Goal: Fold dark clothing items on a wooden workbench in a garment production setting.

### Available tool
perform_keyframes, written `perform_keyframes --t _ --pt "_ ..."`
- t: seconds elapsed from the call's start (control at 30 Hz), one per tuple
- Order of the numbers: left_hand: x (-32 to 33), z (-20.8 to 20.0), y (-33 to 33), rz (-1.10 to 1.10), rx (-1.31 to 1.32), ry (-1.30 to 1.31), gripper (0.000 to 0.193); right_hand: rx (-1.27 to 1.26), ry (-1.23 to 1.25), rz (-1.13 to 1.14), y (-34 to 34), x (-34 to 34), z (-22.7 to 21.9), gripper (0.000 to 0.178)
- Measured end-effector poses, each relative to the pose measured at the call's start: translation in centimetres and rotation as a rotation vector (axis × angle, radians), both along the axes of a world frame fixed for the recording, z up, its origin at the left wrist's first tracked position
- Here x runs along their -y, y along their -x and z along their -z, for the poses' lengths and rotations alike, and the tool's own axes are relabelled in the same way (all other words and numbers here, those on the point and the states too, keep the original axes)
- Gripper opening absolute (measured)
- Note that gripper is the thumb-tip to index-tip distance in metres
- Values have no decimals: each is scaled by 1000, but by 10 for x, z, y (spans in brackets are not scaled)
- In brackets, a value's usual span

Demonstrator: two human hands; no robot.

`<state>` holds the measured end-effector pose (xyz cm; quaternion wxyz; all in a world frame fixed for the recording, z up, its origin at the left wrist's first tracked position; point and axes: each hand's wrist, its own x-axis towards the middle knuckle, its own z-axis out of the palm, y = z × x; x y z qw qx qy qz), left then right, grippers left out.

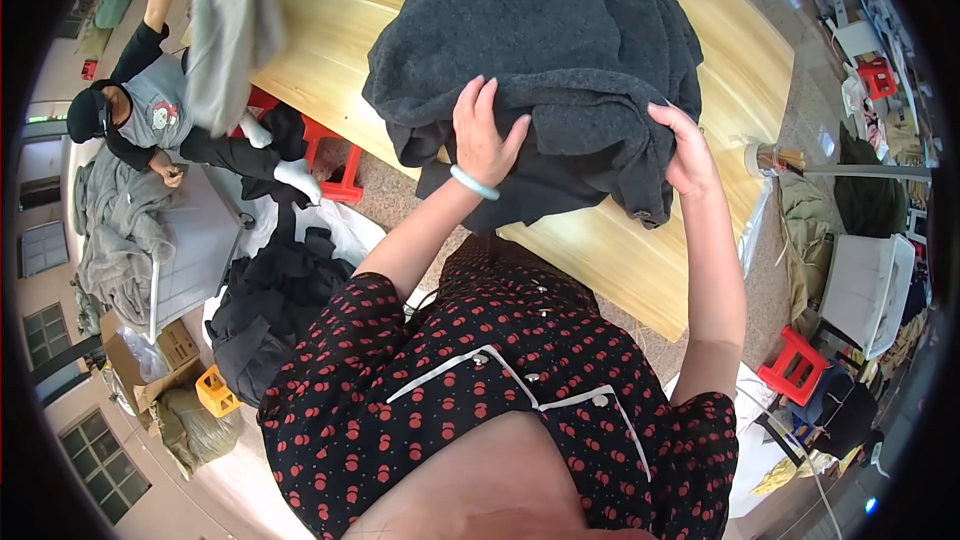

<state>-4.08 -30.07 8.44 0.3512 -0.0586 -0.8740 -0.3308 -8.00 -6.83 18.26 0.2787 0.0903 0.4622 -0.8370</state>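
Observation:
A dark grey fleece garment (540, 40) lies bunched on the wooden table (330, 0) in front of me, its near edge rolled and folded. My left hand (484, 145), with a pale bangle at the wrist, rests on the left part of that near edge. Its fingers are stretched out and the thumb stands apart. At the right end of the same edge, my right hand (687, 150) grips the cloth, thumb on top and the other fingers curled partly out of sight. Some darker cloth (570, 145) shows beneath the fold and hangs over the table's near side.
Across the table at left, another person (150, 100) holds up a blurred grey cloth (225, 30). Black cloth (270, 310) is heaped on the left. Red stools (340, 165) stand by the table, and a bundle of thin sticks (780, 157) is at its right edge.

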Motion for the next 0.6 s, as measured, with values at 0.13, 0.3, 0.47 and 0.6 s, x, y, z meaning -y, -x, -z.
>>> perform_keyframes --t 0.13,0.3,0.47,0.6 --pt "6 -5 24 -19 50 148 65 -207 -134 -45 -3 1 -23 37" --pt "34 -27 36 136 298 214 31 -624 -1093 -54 10 -14 1 51" --pt "15 -116 47 203 336 276 21 -1022 -1325 -5 -25 51 33 75" --pt "-11 -174 40 254 128 459 22 -1081 -1157 286 -18 83 24 57"
